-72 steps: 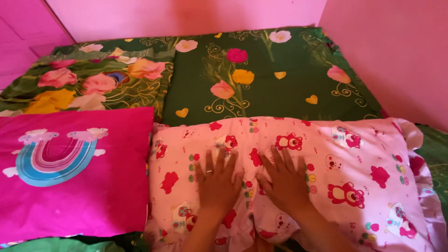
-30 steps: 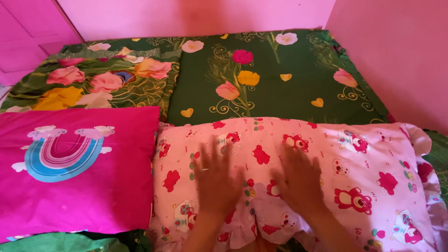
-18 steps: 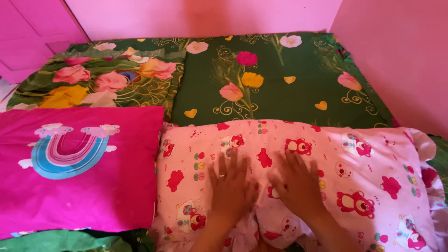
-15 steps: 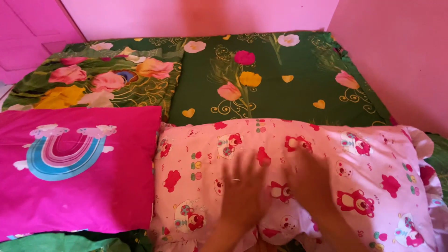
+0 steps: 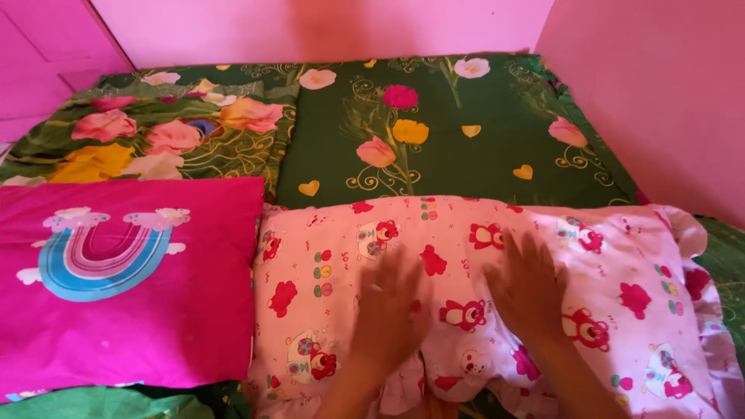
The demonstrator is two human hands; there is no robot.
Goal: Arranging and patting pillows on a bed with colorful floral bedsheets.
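Your left hand (image 5: 388,299) and right hand (image 5: 531,283) both lie flat on the bear-print pillow (image 5: 497,295), side by side with a gap between, left hand nearer the pillow's middle. That pillow sits at the near edge of the bed sheet (image 5: 466,140), with the rainbow pillow (image 5: 116,279) just beside it on your left, edges touching. Behind the rainbow pillow a folded floral blanket (image 5: 155,140) lies on the sheet, a wall (image 5: 652,93) runs along your right and another wall (image 5: 310,31) stands behind the bed.
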